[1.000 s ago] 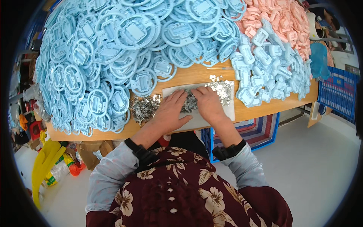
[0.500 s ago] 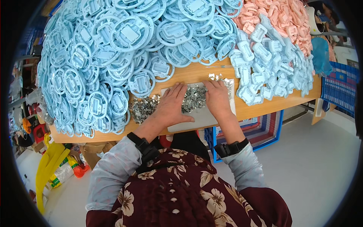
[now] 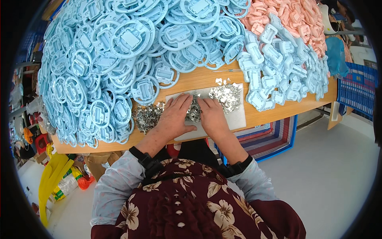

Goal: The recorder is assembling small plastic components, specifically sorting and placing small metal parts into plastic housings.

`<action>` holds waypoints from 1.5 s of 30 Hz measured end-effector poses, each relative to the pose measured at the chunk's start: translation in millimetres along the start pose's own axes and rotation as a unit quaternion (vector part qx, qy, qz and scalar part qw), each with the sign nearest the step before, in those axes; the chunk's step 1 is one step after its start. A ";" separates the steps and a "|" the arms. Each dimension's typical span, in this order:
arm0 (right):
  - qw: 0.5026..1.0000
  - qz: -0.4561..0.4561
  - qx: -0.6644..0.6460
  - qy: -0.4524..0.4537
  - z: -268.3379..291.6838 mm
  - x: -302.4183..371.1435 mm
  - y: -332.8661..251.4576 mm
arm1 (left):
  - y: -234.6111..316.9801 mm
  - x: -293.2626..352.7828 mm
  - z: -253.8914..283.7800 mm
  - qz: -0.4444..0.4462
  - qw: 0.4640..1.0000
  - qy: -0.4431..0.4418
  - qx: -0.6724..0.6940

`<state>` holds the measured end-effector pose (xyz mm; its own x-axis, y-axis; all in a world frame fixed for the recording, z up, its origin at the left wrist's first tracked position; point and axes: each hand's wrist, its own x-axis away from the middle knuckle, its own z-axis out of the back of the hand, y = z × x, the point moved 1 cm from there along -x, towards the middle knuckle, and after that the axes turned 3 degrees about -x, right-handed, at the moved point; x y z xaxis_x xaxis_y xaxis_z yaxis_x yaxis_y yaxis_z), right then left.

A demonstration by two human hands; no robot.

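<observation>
Small silvery metal pieces lie in heaps along the near edge of the table. My left hand (image 3: 174, 118) rests flat over them, thumb stuck out toward the right. Close beside it, my right hand (image 3: 214, 120) reaches in with its fingertips on the pieces, fingers extended. A narrow band of metal bits (image 3: 193, 111) shows between the two hands. Left of my left hand sits a darker heap of metal pieces (image 3: 147, 118). Brighter metal pieces (image 3: 227, 96) spread right of my right hand, on a pale flat sheet (image 3: 235, 117). What lies under my fingertips is hidden.
Light-blue oval plastic parts (image 3: 131, 38) are piled high across the left and back of the wooden table (image 3: 199, 81). Smaller light-blue parts (image 3: 274, 71) and pink parts (image 3: 294, 20) heap up at the right. A thin tool (image 3: 227, 70) lies behind the sheet. A blue-edged crate (image 3: 270, 143) stands below.
My right hand has moved left, closer to my left hand, and the bright metal pieces on its right are now uncovered. The band between the hands has narrowed.
</observation>
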<state>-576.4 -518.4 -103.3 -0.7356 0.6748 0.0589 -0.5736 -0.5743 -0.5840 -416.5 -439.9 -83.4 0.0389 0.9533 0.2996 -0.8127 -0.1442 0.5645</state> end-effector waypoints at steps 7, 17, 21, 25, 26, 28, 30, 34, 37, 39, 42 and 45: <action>0.995 -0.010 -0.058 0.074 9.9 28.3 -2.4 | -8.7 14.0 -3.6 -0.088 0.989 0.105 0.051; 1.000 0.005 -0.024 0.004 27.0 20.2 -17.2 | -10.9 28.2 1.0 -0.049 0.983 0.055 0.167; 0.996 -0.082 -0.034 0.010 38.5 18.8 -38.6 | -18.9 50.6 19.8 -0.086 0.968 0.086 0.218; 0.996 -0.087 0.013 -0.006 30.3 28.9 -55.8 | -32.3 99.0 61.2 -0.074 0.963 0.003 0.260; 0.996 -0.083 0.030 -0.013 27.8 32.3 -64.5 | -40.2 112.2 68.5 -0.078 0.961 -0.006 0.267; 0.997 -0.064 0.041 -0.022 16.2 42.3 -74.7 | -56.3 141.6 80.3 -0.079 0.957 -0.020 0.280; 0.999 -0.032 0.028 -0.022 -2.2 49.1 -84.1 | -77.1 175.2 98.3 -0.090 0.953 -0.014 0.290; 0.998 -0.010 0.021 -0.051 -29.7 51.3 -131.6 | -124.7 237.4 111.4 -0.074 0.936 -0.006 0.345; 0.992 -0.042 0.045 -0.106 -45.5 47.4 -167.5 | -154.9 274.0 113.2 -0.054 0.928 0.003 0.369; 0.992 -0.041 0.034 -0.112 -51.3 47.0 -193.9 | -169.3 298.3 116.3 -0.005 0.937 -0.024 0.349; 0.992 0.011 0.029 -0.120 -56.9 45.5 -219.5 | -188.1 320.0 93.6 -0.053 0.912 0.089 0.398; 0.990 -0.021 0.051 -0.127 -58.6 47.4 -229.4 | -195.3 330.8 96.7 -0.019 0.930 -0.009 0.367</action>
<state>-458.6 -327.5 -14.0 -0.7703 0.5679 0.2901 -0.6289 -0.6009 -0.4934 -188.7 -122.0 -20.2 0.0750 0.9579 0.2772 -0.1945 -0.2586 0.9462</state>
